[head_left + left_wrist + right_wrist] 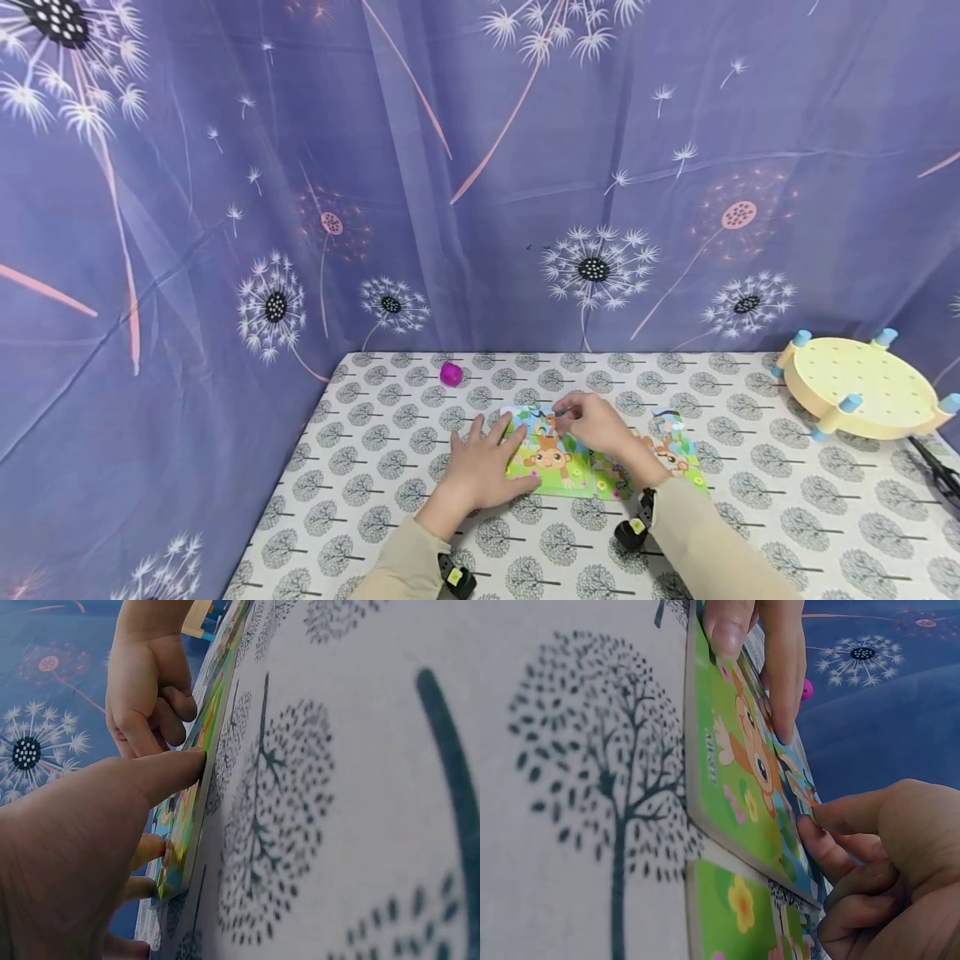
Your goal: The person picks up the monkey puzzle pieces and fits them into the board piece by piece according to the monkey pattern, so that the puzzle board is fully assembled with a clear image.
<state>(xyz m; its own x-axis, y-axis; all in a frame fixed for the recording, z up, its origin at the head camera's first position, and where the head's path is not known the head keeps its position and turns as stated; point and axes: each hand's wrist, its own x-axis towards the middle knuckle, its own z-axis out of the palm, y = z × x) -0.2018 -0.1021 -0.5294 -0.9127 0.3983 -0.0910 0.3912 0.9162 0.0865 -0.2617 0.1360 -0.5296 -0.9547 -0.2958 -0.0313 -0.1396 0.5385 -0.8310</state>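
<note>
The monkey jigsaw board (551,479) lies flat on the tree-print tablecloth (517,533) in front of me, just beside a second jigsaw board (681,450) that my right forearm partly covers. I'd say I keep my left hand (483,471) at its left side to brace it, so the board doesn't slide while I work at its far edge. Those fingers are spread wide: the thumb rests on the near border, and fingertips touch the left side; they grip no loose part. My right hand (596,425) is drawn in narrow, thumb and index finger pinching what looks like 1 jigsaw piece (804,789) at the far edge, the other fingers curled. Whether that piece is fully seated, I can't tell.
</note>
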